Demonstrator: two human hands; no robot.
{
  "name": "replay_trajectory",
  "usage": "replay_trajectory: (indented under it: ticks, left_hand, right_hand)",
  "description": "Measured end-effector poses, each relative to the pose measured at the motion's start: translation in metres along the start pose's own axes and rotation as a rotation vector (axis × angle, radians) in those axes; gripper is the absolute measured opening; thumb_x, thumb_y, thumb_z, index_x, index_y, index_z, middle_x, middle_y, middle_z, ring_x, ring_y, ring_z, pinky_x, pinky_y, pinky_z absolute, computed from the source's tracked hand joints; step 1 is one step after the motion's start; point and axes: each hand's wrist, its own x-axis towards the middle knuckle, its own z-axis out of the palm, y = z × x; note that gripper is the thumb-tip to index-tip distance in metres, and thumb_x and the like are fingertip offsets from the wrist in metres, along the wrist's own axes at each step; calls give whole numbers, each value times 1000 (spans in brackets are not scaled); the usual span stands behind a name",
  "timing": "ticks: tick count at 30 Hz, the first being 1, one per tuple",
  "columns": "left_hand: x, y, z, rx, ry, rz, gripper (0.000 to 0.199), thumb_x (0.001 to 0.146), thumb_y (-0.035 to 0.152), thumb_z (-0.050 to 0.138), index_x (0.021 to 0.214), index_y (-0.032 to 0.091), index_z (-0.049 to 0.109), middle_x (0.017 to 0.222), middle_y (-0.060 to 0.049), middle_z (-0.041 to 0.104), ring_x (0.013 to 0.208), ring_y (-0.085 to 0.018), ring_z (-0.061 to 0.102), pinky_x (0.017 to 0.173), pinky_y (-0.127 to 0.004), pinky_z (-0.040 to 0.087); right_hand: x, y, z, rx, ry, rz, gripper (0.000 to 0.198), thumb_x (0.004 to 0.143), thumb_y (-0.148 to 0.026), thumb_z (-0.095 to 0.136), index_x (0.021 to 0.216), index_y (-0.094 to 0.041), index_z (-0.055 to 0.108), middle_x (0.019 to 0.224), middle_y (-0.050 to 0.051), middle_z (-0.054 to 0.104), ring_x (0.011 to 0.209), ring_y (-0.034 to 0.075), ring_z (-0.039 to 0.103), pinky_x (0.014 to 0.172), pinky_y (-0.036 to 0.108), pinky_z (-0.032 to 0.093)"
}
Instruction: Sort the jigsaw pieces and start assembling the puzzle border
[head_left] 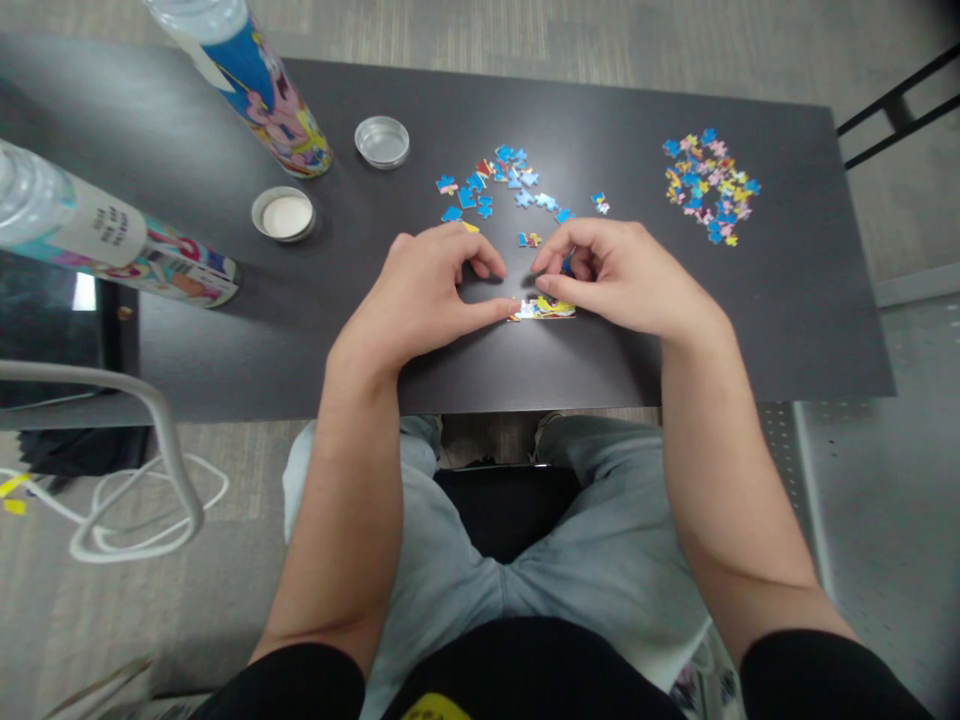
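On the dark table, a small joined strip of jigsaw puzzle (553, 307), yellow and white with a straight lower edge, lies between my hands. My left hand (427, 285) has its thumb tip at the strip's left end, with the fingers bent and apart from the thumb. Just above the strip, my right hand (611, 270) is curled with thumb and forefinger close together. A blue puzzle piece (568, 266) shows among its fingers, mostly hidden. Slightly beyond, a small pair of blue and yellow pieces (529, 240) lies flat. Several loose, mostly blue pieces (480, 185) are scattered farther back.
A heap of mixed puzzle pieces (712, 190) lies at the table's right. Two printed puzzle canisters (274, 110) lean into view at the left, near two round metal lids (382, 142). A dark screen device (56, 320) and a pale curved tube (161, 420) are at far left.
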Motion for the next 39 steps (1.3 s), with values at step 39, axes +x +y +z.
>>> replay_trajectory:
  ticks: [39]
  left_hand:
    - [6, -4, 3, -17, 149, -43, 29, 95, 34, 105, 115, 26, 85, 106, -2, 79, 92, -23, 68, 88, -41, 55]
  right_hand:
    - [0, 68, -42, -154, 445, -55, 22, 112, -50, 93, 123, -33, 84, 105, 4, 76, 73, 22, 58, 72, 44, 53]
